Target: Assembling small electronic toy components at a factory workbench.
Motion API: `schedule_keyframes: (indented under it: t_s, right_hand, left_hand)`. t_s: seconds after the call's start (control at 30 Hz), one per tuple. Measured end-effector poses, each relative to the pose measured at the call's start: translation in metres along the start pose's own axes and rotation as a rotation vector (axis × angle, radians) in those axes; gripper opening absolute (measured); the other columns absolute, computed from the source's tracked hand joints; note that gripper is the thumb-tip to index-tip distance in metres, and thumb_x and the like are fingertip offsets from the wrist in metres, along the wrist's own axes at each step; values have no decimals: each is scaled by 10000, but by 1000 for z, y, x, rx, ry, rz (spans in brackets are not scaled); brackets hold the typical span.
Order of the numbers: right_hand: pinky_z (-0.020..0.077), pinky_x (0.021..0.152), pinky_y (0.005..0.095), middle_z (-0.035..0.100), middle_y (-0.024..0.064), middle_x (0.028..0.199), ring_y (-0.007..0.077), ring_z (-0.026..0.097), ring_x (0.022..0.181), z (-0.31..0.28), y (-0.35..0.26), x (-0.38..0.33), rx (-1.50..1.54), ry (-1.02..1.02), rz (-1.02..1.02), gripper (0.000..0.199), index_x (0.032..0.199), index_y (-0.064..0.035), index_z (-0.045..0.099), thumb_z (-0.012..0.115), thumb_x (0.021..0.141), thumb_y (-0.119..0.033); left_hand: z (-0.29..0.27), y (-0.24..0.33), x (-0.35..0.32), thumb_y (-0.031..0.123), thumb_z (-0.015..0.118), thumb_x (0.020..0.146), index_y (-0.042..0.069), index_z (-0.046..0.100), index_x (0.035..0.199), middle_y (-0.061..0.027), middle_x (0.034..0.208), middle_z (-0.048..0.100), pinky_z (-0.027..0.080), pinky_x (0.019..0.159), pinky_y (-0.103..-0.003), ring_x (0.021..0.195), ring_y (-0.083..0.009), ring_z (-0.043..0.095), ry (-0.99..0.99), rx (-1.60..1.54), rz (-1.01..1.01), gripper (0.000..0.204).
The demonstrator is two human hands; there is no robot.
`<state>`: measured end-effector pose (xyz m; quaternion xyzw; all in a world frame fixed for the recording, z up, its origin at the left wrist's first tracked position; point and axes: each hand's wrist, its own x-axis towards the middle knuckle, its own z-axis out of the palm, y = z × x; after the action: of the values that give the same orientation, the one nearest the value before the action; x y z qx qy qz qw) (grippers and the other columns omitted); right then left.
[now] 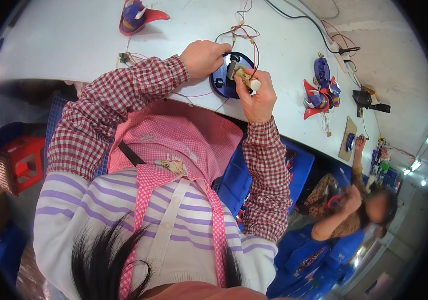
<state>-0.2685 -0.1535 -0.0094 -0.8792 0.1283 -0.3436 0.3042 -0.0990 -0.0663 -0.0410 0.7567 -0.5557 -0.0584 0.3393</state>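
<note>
At the table's front edge lies an oval purple-blue plastic shell (221, 91) with black round fittings inside. My left hand (204, 58) is closed at its upper left rim, with the thumb and fingertips pinching the edge. My right hand (259, 95) grips a tan cylindrical part with a white round end (249, 80), held over the shell. The inner end of that part meets a grey block (232, 69) in the shell. Whether they are joined, I cannot tell. Thin red and black wires (244, 34) loop across the table above the shell and run down by my right hand.
A purple and red toy piece (133, 17) lies at the far left, near a small green circuit board (124, 58). More purple toy pieces (319, 95) sit at the right. Power cables and a strip (341, 52) follow the right edge. A co-worker (349, 205) sits at the lower right.
</note>
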Motion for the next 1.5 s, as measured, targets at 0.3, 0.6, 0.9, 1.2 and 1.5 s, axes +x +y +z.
schedule_keyframes:
  t_s: [0.3, 0.6, 0.9, 1.2, 1.5]
  right_hand:
    - [466, 630, 257, 584, 80, 886, 181, 565, 718, 1, -15, 4, -87, -55, 35, 245, 941, 6, 584, 697, 723, 13]
    - [447, 591, 251, 598, 72, 781, 157, 531, 640, 3, -9, 24, -58, -242, 210, 187, 870, -3, 579, 685, 717, -20]
    - [439, 584, 248, 580, 62, 755, 153, 500, 620, 3, -9, 17, -85, -241, 158, 182, 888, -3, 575, 675, 746, -55]
    - [434, 665, 256, 535, 92, 940, 162, 484, 750, -6, -50, -31, -95, 70, 91, 278, 1042, 8, 549, 644, 792, -70]
    - [458, 597, 267, 544, 107, 957, 205, 539, 707, 79, -96, -37, 51, -376, -101, 296, 1037, -34, 606, 645, 747, 8]
  left_hand:
    - [-1, -3, -2, 124, 518, 805, 58, 603, 995, -113, 818, 664, 489, 610, -341, 645, -280, 619, 25, -59, 30, 218]
    - [-2, -3, -1, 116, 529, 789, 43, 610, 968, -119, 791, 654, 486, 607, -347, 647, -285, 618, 64, -82, 4, 210]
    - [-30, 10, -22, 134, 547, 821, 54, 608, 952, -87, 820, 606, 474, 596, -335, 658, -258, 594, 196, -28, 62, 165]
    - [-121, -68, -158, 73, 606, 795, 57, 585, 1141, -67, 938, 499, 426, 693, -245, 815, -161, 485, 428, -23, -245, 347]
    - [-110, -98, -139, 153, 630, 810, 51, 568, 1156, -72, 936, 490, 419, 670, -250, 778, -182, 475, 245, 107, -94, 366]
